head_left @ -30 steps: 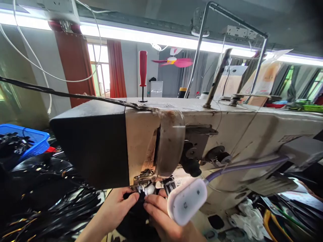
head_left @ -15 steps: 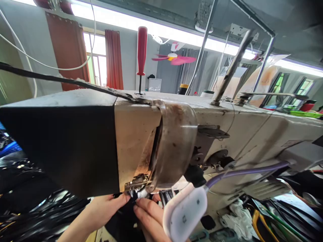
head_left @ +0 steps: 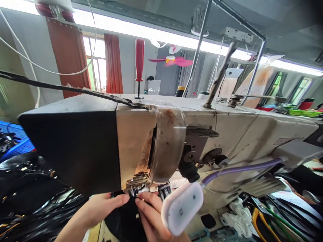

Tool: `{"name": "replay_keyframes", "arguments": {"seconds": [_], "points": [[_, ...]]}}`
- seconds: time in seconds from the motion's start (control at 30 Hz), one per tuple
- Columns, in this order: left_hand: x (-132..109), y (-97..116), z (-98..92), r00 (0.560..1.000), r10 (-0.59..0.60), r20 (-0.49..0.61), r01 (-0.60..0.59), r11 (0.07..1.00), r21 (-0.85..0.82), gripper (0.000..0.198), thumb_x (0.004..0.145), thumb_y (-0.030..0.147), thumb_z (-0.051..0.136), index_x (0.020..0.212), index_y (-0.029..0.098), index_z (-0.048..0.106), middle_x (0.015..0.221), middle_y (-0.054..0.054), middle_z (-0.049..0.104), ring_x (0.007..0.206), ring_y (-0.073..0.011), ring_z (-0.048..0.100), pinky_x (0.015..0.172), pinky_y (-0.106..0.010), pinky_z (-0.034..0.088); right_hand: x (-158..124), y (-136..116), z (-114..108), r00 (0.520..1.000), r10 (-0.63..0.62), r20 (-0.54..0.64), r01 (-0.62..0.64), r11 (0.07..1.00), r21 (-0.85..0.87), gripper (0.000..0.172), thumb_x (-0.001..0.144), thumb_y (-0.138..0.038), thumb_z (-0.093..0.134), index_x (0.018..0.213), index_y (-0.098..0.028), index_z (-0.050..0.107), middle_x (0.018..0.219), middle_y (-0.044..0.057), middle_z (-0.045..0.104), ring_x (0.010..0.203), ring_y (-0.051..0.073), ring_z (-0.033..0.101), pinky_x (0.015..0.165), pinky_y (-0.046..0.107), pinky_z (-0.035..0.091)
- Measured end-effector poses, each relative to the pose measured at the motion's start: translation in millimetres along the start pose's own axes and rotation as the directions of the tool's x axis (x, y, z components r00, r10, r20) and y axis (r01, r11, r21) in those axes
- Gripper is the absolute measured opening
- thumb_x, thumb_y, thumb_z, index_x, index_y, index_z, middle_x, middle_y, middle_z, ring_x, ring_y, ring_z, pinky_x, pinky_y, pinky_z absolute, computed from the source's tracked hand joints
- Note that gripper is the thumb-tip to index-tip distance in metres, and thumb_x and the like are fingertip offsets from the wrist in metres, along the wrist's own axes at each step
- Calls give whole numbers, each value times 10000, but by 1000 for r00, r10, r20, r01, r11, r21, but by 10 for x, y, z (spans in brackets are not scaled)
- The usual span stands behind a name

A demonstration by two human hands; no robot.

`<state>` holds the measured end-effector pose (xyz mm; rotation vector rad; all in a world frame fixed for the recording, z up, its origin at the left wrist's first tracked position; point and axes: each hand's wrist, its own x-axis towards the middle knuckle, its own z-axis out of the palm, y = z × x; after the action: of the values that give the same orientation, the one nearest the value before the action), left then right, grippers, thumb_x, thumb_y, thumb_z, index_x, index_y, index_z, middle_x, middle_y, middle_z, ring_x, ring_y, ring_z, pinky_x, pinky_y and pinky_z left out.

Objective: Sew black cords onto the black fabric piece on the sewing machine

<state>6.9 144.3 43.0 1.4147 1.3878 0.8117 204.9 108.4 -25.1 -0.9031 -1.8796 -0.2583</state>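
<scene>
An industrial sewing machine [head_left: 141, 134] fills the middle of the view. Under its needle area [head_left: 137, 181], my left hand [head_left: 103, 208] comes in from the left, closed, with its thumb pressed on a black piece of material [head_left: 127, 215]. Opposite it, my right hand [head_left: 151, 208] has its fingers together at the other side of the same material, close to the presser foot. The material hangs down between both hands; its upper edge at the foot is partly hidden. A white lamp [head_left: 183, 208] on a purple flexible neck [head_left: 234, 171] covers part of my right hand.
A red-handled screwdriver [head_left: 139, 64] stands upright on the machine's top. A clear curved guard [head_left: 169, 148] sits above my hands. Piles of black straps [head_left: 27, 208] and a blue basket [head_left: 17, 144] are at the left; white crumpled cloth [head_left: 237, 218] lies at the right.
My view has shifted slightly, so the machine's black end and the lamp appear moved. Both hands stay at the black material beneath the needle area, almost unchanged.
</scene>
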Motion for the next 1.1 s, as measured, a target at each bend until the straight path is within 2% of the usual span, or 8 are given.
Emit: {"name": "replay_keyframes", "arguments": {"seconds": [0.1,0.27,0.43,0.6,0.77,0.83,0.97,1.1], "points": [[8,-11,-5,1000,4,0,-4,1000,-27,339,601,518,717,711,202,773,834,-61,768,892,-327,679,793,-368,528,85,-16,-74,999,-52,-11,52,998,-33,367,861,-113,546,1179,-247,669,1074,69,724,975,243,690,928,379,566],[52,-46,-35,999,-47,5,48,996,-71,305,636,501,731,601,198,741,693,-66,743,823,-314,688,727,-351,550,202,-80,-217,993,-67,100,71,997,-36,382,827,-91,540,1189,-157,641,1074,133,710,1008,277,683,893,418,576],[32,30,-114,994,-39,105,44,998,-43,340,593,504,773,750,202,782,840,-63,771,909,-323,688,782,-361,555,202,-106,-227,997,-28,69,24,998,49,381,811,-67,511,1154,-175,634,1021,124,706,917,240,697,835,367,586],[5,47,-55,1000,-5,0,5,996,-91,289,575,459,789,715,207,776,832,-54,773,897,-315,694,796,-357,552,157,-53,-181,998,-19,59,14,997,82,363,811,-79,501,1143,-147,630,1041,139,686,976,250,670,873,399,565],[147,-77,-82,988,-141,-64,142,990,5,280,581,456,786,578,182,732,642,-65,732,796,-344,691,676,-363,546,140,-19,-136,999,-40,10,40,998,52,387,831,-88,494,1196,-135,612,1005,135,689,981,244,665,854,369,579],[172,-119,-66,997,-68,-31,66,996,-54,267,575,436,795,594,179,724,644,-63,729,832,-345,685,744,-384,547,149,-30,-162,1000,-22,7,22,998,55,378,829,-89,504,1183,-139,627,1014,135,687,968,241,668,842,360,586],[42,-185,143,976,191,-102,-216,885,-413,375,667,464,737,914,180,730,934,-77,751,1088,-316,626,1018,-407,450,164,-42,-250,998,-54,-14,55,994,97,316,802,-74,535,1072,-160,675,1012,121,686,941,230,671,838,356,588],[-116,-235,368,983,139,-120,-184,790,-585,661,719,437,726,1309,234,508,1267,-75,638,1274,-285,505,1088,-400,392,172,-34,-279,995,-101,-18,101,994,45,304,801,-81,550,1072,-148,670,1003,138,686,949,246,672,827,376,592]]}}
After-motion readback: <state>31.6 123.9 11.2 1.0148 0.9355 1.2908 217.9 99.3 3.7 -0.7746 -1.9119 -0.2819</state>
